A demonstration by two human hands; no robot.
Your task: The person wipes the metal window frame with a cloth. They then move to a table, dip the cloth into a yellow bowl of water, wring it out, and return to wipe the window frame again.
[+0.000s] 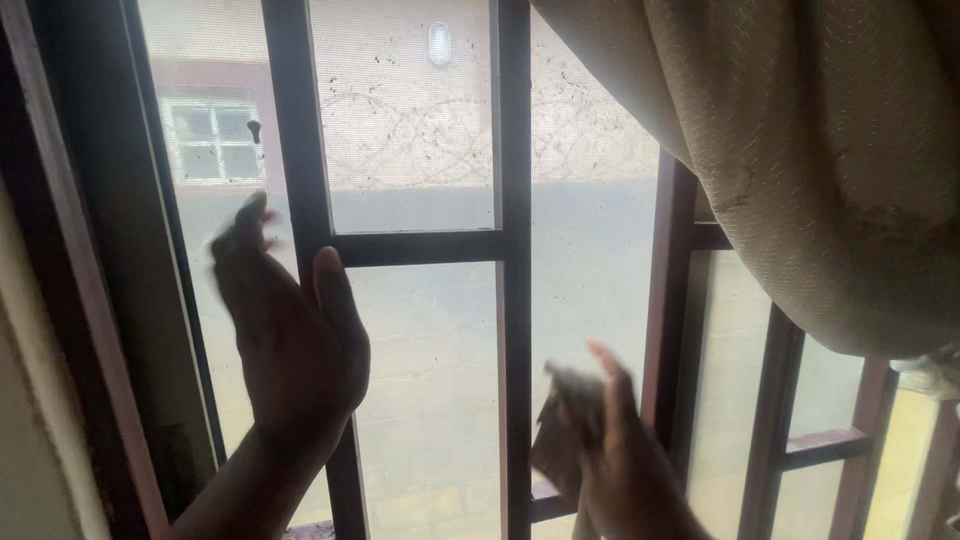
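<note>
My left hand [290, 335] is raised with fingers spread, its palm against the glass pane beside a dark brown vertical window bar [300, 150]. My right hand [615, 455] is lower, near the bottom of the middle pane, and holds a small dark crumpled cloth [562, 430] pressed to the glass right of the centre bar [515, 300]. Both hands are blurred by motion.
A beige curtain [820, 160] hangs bunched over the upper right of the window. The dusty glass [420, 110] shows a wall with coiled wire and another window outside. A dark frame [70, 300] borders the left side; more panes [820, 400] lie to the right.
</note>
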